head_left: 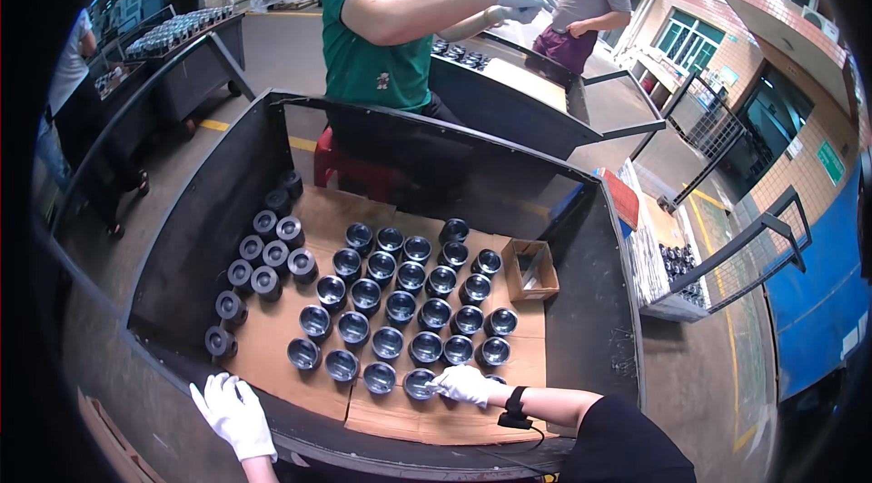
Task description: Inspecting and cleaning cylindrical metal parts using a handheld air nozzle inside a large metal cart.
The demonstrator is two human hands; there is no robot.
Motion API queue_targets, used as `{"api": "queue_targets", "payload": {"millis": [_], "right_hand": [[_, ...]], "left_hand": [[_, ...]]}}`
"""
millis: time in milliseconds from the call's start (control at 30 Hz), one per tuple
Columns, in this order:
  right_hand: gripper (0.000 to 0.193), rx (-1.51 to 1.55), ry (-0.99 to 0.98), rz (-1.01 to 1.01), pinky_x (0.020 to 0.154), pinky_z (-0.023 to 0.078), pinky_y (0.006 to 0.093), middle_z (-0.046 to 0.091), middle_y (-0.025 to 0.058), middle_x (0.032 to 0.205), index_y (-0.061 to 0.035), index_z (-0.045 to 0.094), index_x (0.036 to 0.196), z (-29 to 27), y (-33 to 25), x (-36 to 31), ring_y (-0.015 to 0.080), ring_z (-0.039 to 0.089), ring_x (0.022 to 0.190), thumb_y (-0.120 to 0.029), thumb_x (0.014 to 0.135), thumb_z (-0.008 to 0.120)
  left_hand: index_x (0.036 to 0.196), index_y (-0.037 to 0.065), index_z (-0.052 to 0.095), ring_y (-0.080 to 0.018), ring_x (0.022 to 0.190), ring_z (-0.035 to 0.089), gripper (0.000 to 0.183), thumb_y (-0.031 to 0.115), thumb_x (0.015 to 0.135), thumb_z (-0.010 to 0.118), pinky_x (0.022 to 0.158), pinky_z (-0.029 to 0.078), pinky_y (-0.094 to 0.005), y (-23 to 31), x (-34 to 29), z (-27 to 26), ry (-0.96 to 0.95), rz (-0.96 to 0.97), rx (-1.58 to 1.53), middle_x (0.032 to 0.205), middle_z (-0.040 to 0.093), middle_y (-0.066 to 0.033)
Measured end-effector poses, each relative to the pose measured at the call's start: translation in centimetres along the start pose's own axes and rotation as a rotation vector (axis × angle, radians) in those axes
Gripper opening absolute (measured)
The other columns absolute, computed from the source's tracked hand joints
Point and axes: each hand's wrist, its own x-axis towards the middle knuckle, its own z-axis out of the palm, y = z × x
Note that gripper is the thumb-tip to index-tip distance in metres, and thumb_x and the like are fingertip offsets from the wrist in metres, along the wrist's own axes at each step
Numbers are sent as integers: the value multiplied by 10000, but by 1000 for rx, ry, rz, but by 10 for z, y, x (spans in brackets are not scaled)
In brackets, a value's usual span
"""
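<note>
My right hand (465,385), in a white glove, reaches over the near row of dark metal pistons. Its fingers are closed at the rim of a piston (419,384), and the palm partly covers the pistons beside it. In a white glove too, my left hand (232,412) lies over the near left edge of the black metal cart (300,433), fingers apart and holding nothing. Rows of shiny, dish-topped pistons (400,307) stand upright on brown cardboard (272,365). Duller grey pistons (265,281) are grouped along the cart's left side.
A small open cardboard box (530,270) stands at the cart's right. Beyond the far wall, a person in green (377,38) wears white gloves; another person (589,10) stands behind. Other carts with metal parts (177,33) are at left and far side; a pallet stack (668,256) is right.
</note>
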Motion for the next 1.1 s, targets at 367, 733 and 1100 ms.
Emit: {"api": "queue_targets", "payload": {"millis": [367, 733, 1100], "right_hand": [[216, -8, 528, -63, 664, 524, 425, 704, 117, 855, -107, 720, 976, -63, -18, 17, 309, 660, 758, -279, 990, 588], [152, 420, 370, 15, 649, 516, 301, 735, 76, 880, -58, 763, 975, -40, -57, 20, 202, 671, 752, -10, 874, 661], [184, 350, 307, -165, 660, 512, 294, 721, 86, 878, -14, 762, 1055, -27, -30, 25, 184, 643, 725, -28, 939, 620]], "left_hand": [[926, 79, 745, -222, 1061, 658, 153, 189, 898, 643, 1169, 339, -483, 12, 19, -4, -79, 78, 96, 1039, 728, -65], [891, 70, 750, -213, 1059, 651, 154, 173, 904, 636, 1170, 337, -497, 4, 7, -10, -72, 56, 107, 1021, 716, -63], [895, 86, 755, -201, 1068, 649, 155, 185, 907, 636, 1174, 330, -492, 5, 11, -7, -85, 76, 138, 1021, 722, -48]]}}
